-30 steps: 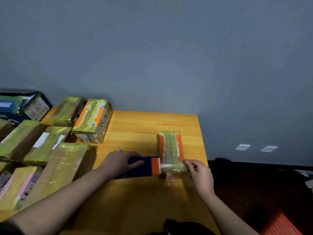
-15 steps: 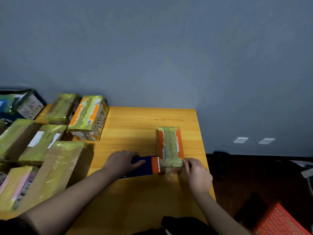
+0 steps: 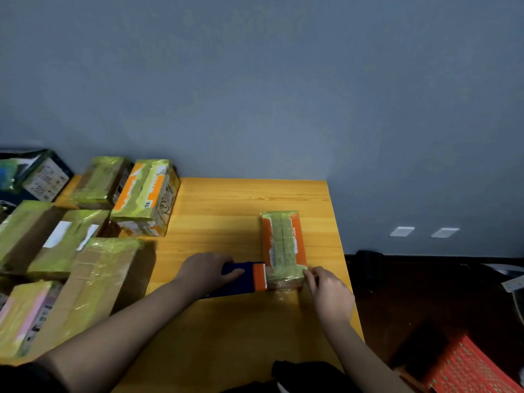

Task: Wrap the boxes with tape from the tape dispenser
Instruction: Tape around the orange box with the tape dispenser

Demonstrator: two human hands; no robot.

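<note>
A small orange box (image 3: 283, 245) with yellowish tape strips along its top lies near the right side of the wooden table (image 3: 226, 336). A dark blue tape dispenser (image 3: 246, 277) with an orange toothed cutter head sits against the box's near left corner. My left hand (image 3: 205, 272) grips the dispenser's body. Fingers of my right hand (image 3: 329, 293) pinch at the box's near right corner, where clear tape spans the near end.
Several boxes wrapped in yellow-green tape (image 3: 85, 251) crowd the table's left side, with an orange and white one (image 3: 146, 197) at the back. A grey wall stands behind. Off the table's right edge are dark floor and a red patterned object (image 3: 470, 370).
The view has shifted slightly. My right hand has slid closer onto the box's near right corner. My left hand and the dispenser stay against the box.
</note>
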